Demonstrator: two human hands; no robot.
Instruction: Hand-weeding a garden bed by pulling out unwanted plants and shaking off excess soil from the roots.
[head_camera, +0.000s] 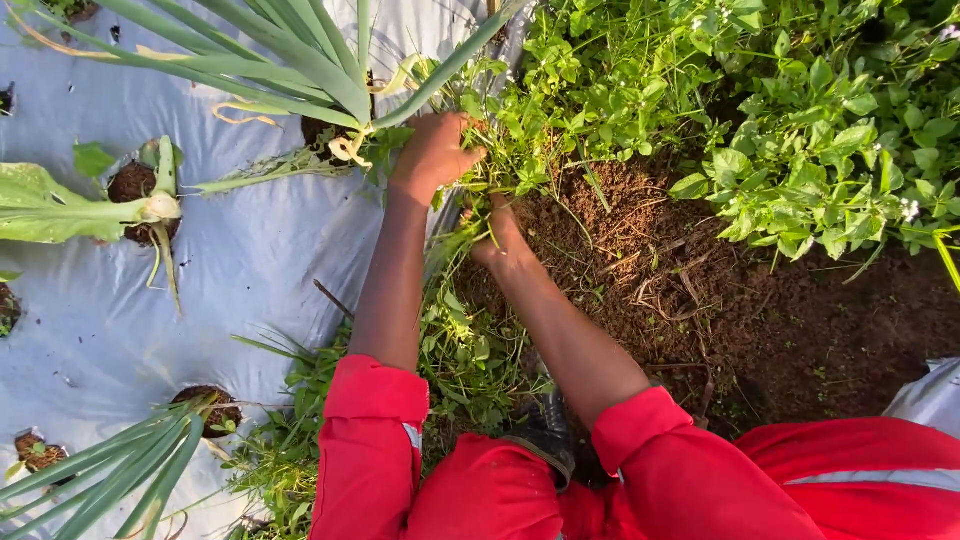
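Note:
My left hand (432, 152) is closed around a clump of green weeds (520, 150) growing at the edge of the grey plastic mulch sheet (260, 250). My right hand (497, 235) grips lower weed stems just below it, close to the bare brown soil (690, 290). Both arms wear red sleeves. Pulled weeds (455, 350) lie in a loose strip along the sheet's edge between my arms.
Long-leaved green plants (270, 50) grow from holes in the mulch sheet at left, with another (120, 470) at bottom left. Dense leafy weeds (820, 130) cover the upper right. A dark boot (545, 435) shows between my sleeves.

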